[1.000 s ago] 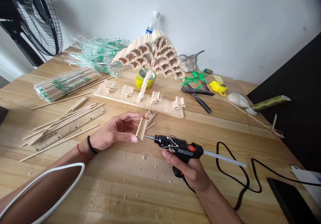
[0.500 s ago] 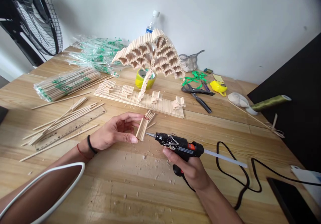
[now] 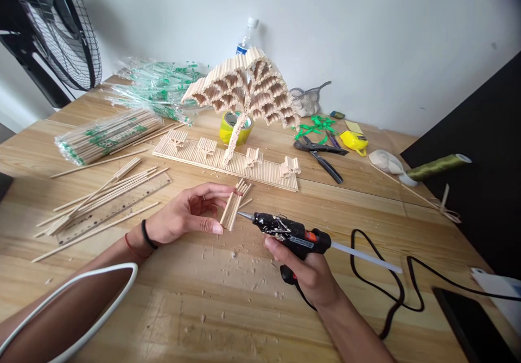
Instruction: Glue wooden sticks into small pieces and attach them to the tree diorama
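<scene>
The glue gun (image 3: 285,231) has crept slightly upward near frame centre, clasped in the right hand (image 3: 307,276), seemingly tracing the stick panel (image 3: 232,208) pinched by the left hand (image 3: 185,214).

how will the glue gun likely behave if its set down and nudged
The glue gun would probably topple onto its side, since its body looks narrow. It should stay stiff, given the hard-looking black casing. The cord leaving its handle may tug it back, while the long glue stick jutting from the rear could catch.

Wooden table (image 3: 293,330) with pliers (image 3: 316,150), ruler (image 3: 122,205)
</scene>
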`<control>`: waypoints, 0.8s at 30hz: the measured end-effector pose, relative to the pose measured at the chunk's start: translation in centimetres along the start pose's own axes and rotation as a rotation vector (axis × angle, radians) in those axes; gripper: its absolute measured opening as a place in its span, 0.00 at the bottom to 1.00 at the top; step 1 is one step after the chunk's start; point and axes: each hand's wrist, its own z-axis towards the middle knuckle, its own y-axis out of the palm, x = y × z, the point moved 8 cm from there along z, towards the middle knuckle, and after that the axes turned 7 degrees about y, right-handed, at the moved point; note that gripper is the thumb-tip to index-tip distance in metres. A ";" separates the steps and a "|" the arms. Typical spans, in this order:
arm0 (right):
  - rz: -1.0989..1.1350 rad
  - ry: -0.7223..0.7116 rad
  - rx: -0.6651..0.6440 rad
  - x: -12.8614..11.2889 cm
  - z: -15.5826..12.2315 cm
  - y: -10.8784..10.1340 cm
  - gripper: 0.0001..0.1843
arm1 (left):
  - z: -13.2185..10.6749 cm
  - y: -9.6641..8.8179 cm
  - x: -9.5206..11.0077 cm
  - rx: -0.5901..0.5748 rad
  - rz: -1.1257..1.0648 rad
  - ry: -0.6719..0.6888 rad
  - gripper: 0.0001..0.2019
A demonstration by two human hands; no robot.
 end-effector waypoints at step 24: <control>-0.003 0.027 0.101 0.7 0.0 -1.0 0.24 | -0.2 -0.1 -0.1 0.002 0.052 -0.038 0.31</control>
